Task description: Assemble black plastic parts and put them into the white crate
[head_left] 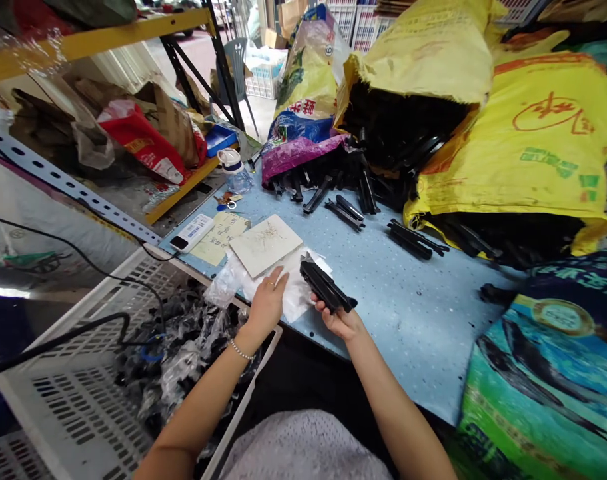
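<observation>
While the left hand (267, 301), fingers spread, touches white plastic film (294, 301), black plastic parts (326, 283) are at its three o'clock, gripped in the right hand (337, 321); picking film seemingly calls for careful separation.

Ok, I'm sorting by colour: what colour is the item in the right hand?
The item is black, seen in the head view.

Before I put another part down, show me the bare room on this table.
The widest bare patch of table lies between the right hand, the loose parts and the green bag. A smaller one runs between the board and the purple bag. Crowded: the back, with the yellow bags, and the left, with note and white sheet.
</observation>
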Demonstrator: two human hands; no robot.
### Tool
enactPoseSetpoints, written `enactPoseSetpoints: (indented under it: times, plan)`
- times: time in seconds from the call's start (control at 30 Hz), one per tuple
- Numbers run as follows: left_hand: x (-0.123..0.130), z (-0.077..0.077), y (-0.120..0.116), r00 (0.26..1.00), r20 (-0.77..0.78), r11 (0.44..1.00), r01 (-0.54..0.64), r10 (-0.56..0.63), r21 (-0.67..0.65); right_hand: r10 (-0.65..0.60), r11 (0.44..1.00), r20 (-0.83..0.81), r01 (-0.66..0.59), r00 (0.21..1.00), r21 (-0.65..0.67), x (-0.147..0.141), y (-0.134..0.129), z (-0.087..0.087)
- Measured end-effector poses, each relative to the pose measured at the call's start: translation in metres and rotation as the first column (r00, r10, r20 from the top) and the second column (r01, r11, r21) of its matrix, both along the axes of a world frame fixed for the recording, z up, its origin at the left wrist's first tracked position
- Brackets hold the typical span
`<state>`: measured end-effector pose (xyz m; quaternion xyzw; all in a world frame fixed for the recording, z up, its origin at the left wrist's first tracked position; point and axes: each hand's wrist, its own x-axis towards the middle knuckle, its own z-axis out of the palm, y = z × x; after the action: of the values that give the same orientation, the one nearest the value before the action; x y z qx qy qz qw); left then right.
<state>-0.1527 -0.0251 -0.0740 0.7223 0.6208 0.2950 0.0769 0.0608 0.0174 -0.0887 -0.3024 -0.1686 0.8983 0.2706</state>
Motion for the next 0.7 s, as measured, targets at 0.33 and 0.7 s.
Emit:
enactPoseSetpoints:
  times: [0.33,0.7]
  plan:
    - [0.027,0.026,-0.030,0.859,0.227,0.866,0.490,-0.458,-0.105,-0.179,0.972,0.124,0.156,0.976,0.179,-0.006,-0.028,0.009]
    - [0.031,0.038,-0.069,0.796,0.230,0.787,0.598,-0.560,-0.151,-0.379,0.789,0.441,0.035,0.813,0.613,-0.007,-0.052,0.028]
